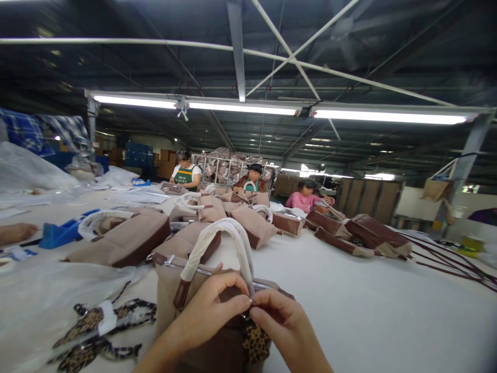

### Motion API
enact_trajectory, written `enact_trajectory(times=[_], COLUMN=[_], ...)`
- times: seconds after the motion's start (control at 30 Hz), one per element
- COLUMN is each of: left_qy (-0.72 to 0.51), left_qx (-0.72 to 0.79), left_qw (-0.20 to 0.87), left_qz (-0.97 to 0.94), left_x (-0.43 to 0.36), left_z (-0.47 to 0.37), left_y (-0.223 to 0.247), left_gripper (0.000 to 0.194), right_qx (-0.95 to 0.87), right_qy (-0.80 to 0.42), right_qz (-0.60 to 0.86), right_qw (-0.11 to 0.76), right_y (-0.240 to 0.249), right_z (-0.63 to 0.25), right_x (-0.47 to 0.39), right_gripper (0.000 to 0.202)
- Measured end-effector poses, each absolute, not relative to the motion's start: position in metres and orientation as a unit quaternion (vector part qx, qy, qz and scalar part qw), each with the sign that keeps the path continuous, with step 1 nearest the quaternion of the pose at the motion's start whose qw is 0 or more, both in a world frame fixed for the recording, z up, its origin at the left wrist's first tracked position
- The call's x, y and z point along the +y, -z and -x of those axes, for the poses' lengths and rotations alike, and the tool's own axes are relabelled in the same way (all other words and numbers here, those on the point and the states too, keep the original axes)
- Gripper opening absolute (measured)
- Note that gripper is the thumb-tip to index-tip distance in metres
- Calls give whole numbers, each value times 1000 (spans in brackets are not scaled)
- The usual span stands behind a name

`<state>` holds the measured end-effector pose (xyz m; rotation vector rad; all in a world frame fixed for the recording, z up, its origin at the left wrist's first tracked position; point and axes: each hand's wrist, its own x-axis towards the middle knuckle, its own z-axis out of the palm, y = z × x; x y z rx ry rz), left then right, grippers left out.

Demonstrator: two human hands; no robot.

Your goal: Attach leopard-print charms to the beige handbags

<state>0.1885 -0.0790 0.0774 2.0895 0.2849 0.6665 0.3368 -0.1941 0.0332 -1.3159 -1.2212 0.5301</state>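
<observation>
At left on the white counter (368,295), leopard-print fabric pieces (87,326) lie bound with a white band (107,317). Next, before us, stands a beige fabric tote bag (166,290) with dark brown trim, a silver zip and tall white-wrapped handles. At its front, our left hand (217,305) and right hand (285,321) pinch the small metal fitting of a tan-and-black leopard-print fabric charm (255,344) hanging there. Farther right, we see brown-and-beige bags (376,233).
</observation>
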Motion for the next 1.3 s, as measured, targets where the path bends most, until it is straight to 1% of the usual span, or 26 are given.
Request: enact_trajectory(times=[0.1, 0.23, 0.33, 0.4, 0.43, 0.5, 0.6, 0.73, 0.9, 1.0, 1.17, 1.3], left_qy=[-261, -273, -298, -305, -307, -308, -300, -293, -279, -282, -301, -279], left_qx=[111, 112, 118, 121, 123, 129, 131, 133, 140, 143, 149, 137], left_qw=[446, 441, 457, 468, 471, 475, 484, 498, 513, 514, 511, 510], left_qz=[-849, -848, -830, -820, -817, -814, -811, -805, -800, -797, -791, -802], left_x=[-77, -77, -80, -81, -82, -82, -82, -81, -81, -81, -80, -79], left_z=[-188, -191, -194, -196, -197, -197, -196, -194, -193, -194, -195, -193], left_y=[-78, -75, -71, -69, -69, -69, -70, -72, -73, -72, -71, -75], left_gripper=[16, 17, 17, 18, 19, 19, 19, 18, 18, 19, 19, 21], right_qx=[-545, -549, -569, -572, -568, -560, -559, -568, -591, -601, -559, -584], right_qy=[-183, -107, -82, -59, -43, -23, -21, -12, 24, -6, -28, -48], right_qz=[596, 600, 597, 597, 597, 597, 594, 585, 573, 567, 580, 588], right_qw=[561, 572, 559, 560, 565, 573, 578, 579, 567, 563, 592, 557], right_y=[-38, -41, -39, -36, -34, -32, -30, -29, -27, -25, -24, -31], right_z=[-336, -333, -328, -325, -324, -323, -324, -327, -330, -330, -328, -334], right_x=[-196, -196, -195, -194, -194, -192, -191, -191, -190, -189, -185, -185], right_gripper=[9, 15, 10, 22, 23, 15, 7, 2, 8, 12, 15, 16])
